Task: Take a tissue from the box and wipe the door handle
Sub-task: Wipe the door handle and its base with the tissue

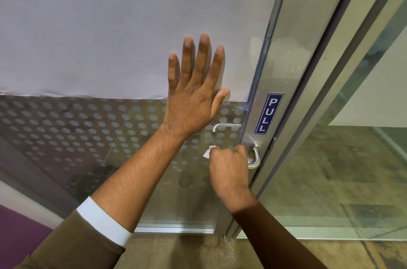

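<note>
A silver lever door handle (255,159) sticks out from the metal stile of a glass door (132,26). My right hand (228,166) is closed around the handle's grip with a white tissue (208,151) bunched inside it; a corner of the tissue pokes out to the left of my knuckles. Only the handle's curved neck and base show beside my fist. My left hand (196,90) lies flat on the door above and left of the handle, fingers spread and pointing up. No tissue box is in view.
A blue PULL sign (268,113) is stuck on the stile (284,66) above the handle. White paper covers the upper glass, frosted dots the lower. A second handle (222,126) shows through the glass. A glass side panel (356,158) stands to the right.
</note>
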